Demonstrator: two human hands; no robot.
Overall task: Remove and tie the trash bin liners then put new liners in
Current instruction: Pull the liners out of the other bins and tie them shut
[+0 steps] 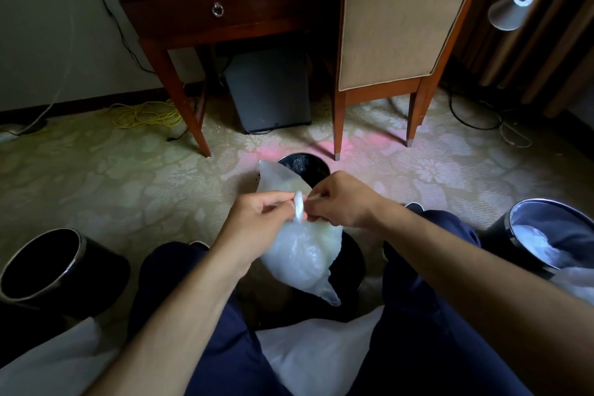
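**A:** Where is the liner found, measured from the grip?

**B:** The translucent liner (pixel 302 254) is hung straight below the two hands, its bulging body reaching down between the knees. Its twisted neck (pixel 299 207) is held in the narrow gap between the hands, and one loose corner is raised above and beyond the left hand (pixel 257 222).

**A:** What is placed around the grip, and is anything in the way?

**B:** A black bin (pixel 302 161) is seen just beyond and beneath the grip, largely covered by the hanging liner. A second black bin (pixel 106 267) is set well to the left of the grip and nearer the body. A third bin (pixel 501 244), fitted with a pale bag, is set well to the right. White plastic (pixel 315 357) is spread on the carpet below the grip, between the legs. Far beyond the grip, a wooden desk (pixel 225 0), a chair (pixel 395 26) and a grey box (pixel 270 90) are ranged by the wall. The space between the hands is crossed by nothing except the liner's own neck.

**A:** How is the grip closed?

**B:** The looped neck is pinched between the thumb and curled fingers of the left hand. A thin twisted strand of the same neck is pinched by the curled fingers of the right hand (pixel 344 202). The two hands are almost touching.
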